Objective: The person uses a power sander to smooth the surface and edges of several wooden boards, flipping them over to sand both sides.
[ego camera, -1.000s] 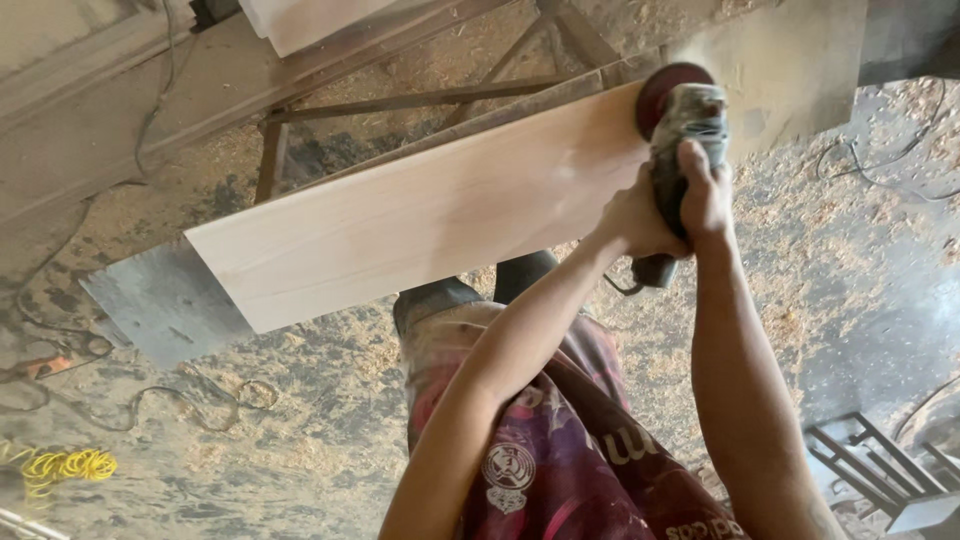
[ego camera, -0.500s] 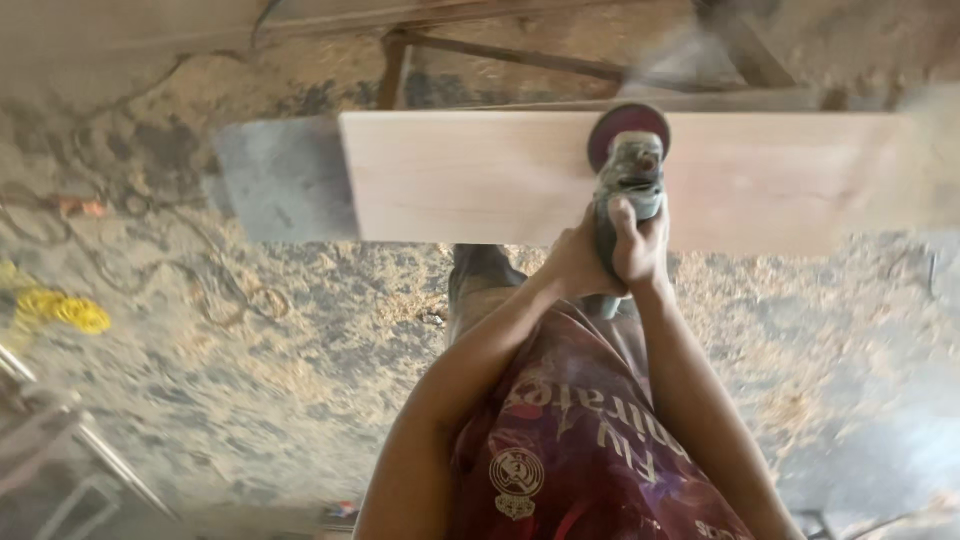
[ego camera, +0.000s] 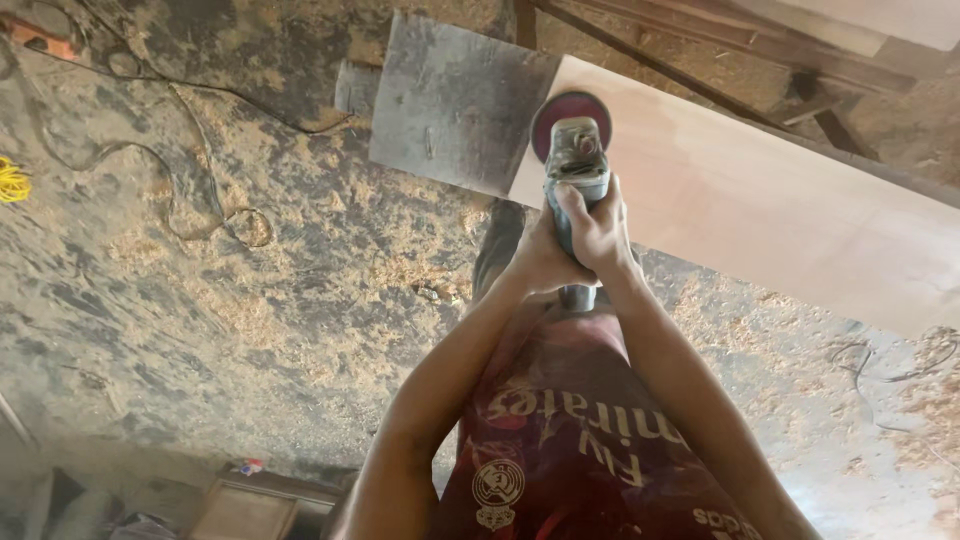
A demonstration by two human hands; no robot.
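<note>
both hands are wrapped tight round the body of an angle grinder [ego camera: 577,170], the left hand [ego camera: 540,258] low on the near side and the right hand [ego camera: 600,232] stacked against it, fingers fully curled with no gap, so it's a firm two-handed clamp on the tool. the dark red sanding disc [ego camera: 570,112] sits right at the left end of a pale wooden board [ego camera: 760,215], touching the face just beside the end edge, where the wood meets a grey metal sheet [ego camera: 450,105] that sticks out from under it. the board runs off to the right and down, its near long edge hanging free over the floor, its far edge against a dark rusty frame [ego camera: 700,75]. loads of open room on the left: just a sawdust-covered floor [ego camera: 250,300] with a thin cable [ego camera: 190,160] looping across it, and a bit of yellow cord [ego camera: 10,182] at the far left edge. another cable [ego camera: 870,365] curls on the floor at the right under the board. the person's red printed shirt [ego camera: 580,450] fills the bottom middle. compared with half a second ago the grinder has travelled left along the board, from around the middle to the very end, and the view has swung so the board now slopes instead of lying level; a second ago the disc was up at the opposite, right end. grip looks the same throughout.
</note>
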